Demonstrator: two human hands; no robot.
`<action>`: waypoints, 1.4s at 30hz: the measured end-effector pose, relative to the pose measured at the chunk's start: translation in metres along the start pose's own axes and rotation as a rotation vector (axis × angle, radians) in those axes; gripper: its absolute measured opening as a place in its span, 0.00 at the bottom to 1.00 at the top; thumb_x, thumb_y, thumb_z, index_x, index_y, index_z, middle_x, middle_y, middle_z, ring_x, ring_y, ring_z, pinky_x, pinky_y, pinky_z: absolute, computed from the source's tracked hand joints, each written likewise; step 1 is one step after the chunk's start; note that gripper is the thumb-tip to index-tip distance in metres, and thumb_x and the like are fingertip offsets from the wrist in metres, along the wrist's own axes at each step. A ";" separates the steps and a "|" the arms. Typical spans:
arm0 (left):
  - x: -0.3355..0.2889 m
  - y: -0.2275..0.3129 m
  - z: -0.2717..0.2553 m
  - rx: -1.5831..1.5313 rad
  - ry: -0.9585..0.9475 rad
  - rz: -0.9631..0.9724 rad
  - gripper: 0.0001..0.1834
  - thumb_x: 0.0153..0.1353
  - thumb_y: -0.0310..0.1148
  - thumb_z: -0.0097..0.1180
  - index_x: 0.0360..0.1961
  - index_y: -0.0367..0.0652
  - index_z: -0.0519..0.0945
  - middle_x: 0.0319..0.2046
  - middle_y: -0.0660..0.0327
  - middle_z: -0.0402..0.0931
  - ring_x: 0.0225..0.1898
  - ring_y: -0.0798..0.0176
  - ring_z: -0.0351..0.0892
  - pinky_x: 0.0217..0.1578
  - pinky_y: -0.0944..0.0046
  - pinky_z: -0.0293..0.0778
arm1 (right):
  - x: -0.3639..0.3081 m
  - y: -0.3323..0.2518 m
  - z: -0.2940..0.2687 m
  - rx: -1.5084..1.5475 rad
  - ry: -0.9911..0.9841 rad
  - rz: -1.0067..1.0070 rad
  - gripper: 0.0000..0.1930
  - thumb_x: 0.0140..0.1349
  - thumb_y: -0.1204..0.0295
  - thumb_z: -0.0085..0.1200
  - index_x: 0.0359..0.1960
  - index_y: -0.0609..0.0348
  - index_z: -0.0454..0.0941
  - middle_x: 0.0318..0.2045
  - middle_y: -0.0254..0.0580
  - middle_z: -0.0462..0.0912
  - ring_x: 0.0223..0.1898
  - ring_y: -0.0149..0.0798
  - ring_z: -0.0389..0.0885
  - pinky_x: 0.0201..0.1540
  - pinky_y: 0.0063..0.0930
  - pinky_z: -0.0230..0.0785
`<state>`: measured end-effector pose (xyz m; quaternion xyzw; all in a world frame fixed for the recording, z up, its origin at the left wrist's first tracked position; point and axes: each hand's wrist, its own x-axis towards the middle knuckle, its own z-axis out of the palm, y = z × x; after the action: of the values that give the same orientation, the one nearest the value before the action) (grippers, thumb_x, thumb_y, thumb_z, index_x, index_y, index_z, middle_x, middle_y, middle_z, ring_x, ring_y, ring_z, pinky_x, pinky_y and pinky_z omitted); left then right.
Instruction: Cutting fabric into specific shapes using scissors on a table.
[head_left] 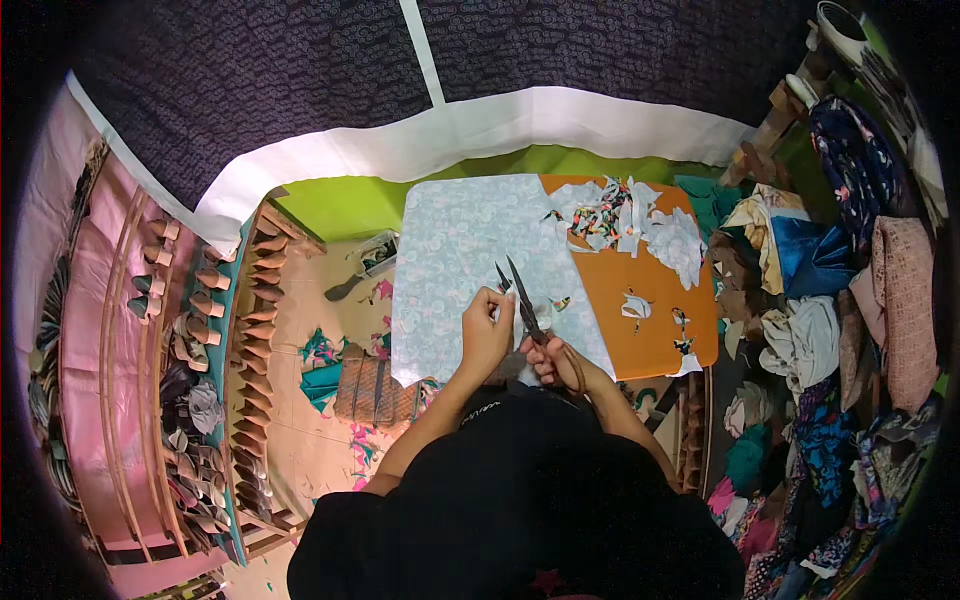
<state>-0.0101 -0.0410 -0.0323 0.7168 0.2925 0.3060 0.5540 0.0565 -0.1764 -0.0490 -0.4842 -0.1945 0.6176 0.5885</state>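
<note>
As our right hand [548,360] wraps its fingers round the handles of the scissors [530,318], the blades point away from us, slightly parted, above the near part of the pale sheet [450,250]. Our left hand [488,320] has its fingers bent and drawn together beside the blades; we cannot tell whether it pinches anything. Under both lies the table [650,350], its left side covered by the sheet as far as we can see. We have open room on the sheet toward the far left corner, and a bare strip beyond the sheet's slanting right edge.

One small patterned scrap [558,303] lies on the sheet just right of the blades. A white piece [635,308] sits nearer the table's right edge, and a pile of cuttings [615,215] crowds the far right corner. Past the right edge, heaped fabrics [800,340] press close; well off to the left, a rack holds rows of shoe-shaped pieces [255,362]. A brown bag [375,385] lies on the floor below the near left corner.

We see dark metal blades, a faint swirling print on the sheet, a smooth orange tabletop with rounded corners, and ragged-edged cuttings.
</note>
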 end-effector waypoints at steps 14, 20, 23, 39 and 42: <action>0.027 -0.023 -0.018 -0.416 -0.393 0.177 0.27 0.53 0.35 0.49 0.53 0.36 0.59 0.49 0.57 0.62 0.52 0.63 0.56 0.53 0.64 0.47 | -0.006 -0.009 0.000 0.172 -0.220 0.058 0.43 0.26 0.31 0.45 0.36 0.57 0.62 0.20 0.24 0.56 0.18 0.19 0.53 0.20 0.11 0.49; 0.028 -0.030 -0.025 -0.384 -0.459 -0.111 0.08 0.54 0.32 0.52 0.26 0.37 0.73 0.20 0.70 0.68 0.22 0.77 0.62 0.23 0.77 0.59 | -0.009 -0.014 0.004 0.146 -0.192 0.043 0.43 0.27 0.31 0.45 0.36 0.57 0.62 0.20 0.24 0.56 0.18 0.18 0.52 0.20 0.10 0.49; 0.025 -0.027 -0.024 -0.457 -0.446 -0.206 0.07 0.53 0.30 0.53 0.26 0.37 0.73 0.18 0.71 0.65 0.20 0.79 0.60 0.20 0.78 0.56 | -0.009 -0.012 0.007 0.111 -0.127 0.003 0.43 0.27 0.31 0.45 0.36 0.57 0.62 0.21 0.23 0.56 0.18 0.18 0.52 0.20 0.10 0.48; 0.025 -0.040 -0.021 -0.591 -0.417 -0.311 0.06 0.51 0.28 0.53 0.27 0.36 0.74 0.19 0.70 0.67 0.20 0.79 0.62 0.20 0.78 0.58 | -0.006 -0.012 0.004 -0.138 -0.062 -0.131 0.40 0.36 0.32 0.44 0.38 0.59 0.62 0.20 0.25 0.56 0.20 0.19 0.53 0.22 0.13 0.49; 0.025 -0.031 -0.018 -0.640 -0.418 -0.367 0.06 0.52 0.30 0.53 0.25 0.37 0.73 0.18 0.69 0.68 0.19 0.77 0.64 0.20 0.77 0.60 | -0.004 -0.013 0.001 -0.193 0.068 -0.096 0.38 0.41 0.34 0.42 0.37 0.60 0.63 0.20 0.26 0.58 0.21 0.21 0.56 0.22 0.14 0.51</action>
<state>-0.0102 -0.0040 -0.0565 0.4912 0.1869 0.1260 0.8414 0.0620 -0.1768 -0.0361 -0.5493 -0.2560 0.5505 0.5741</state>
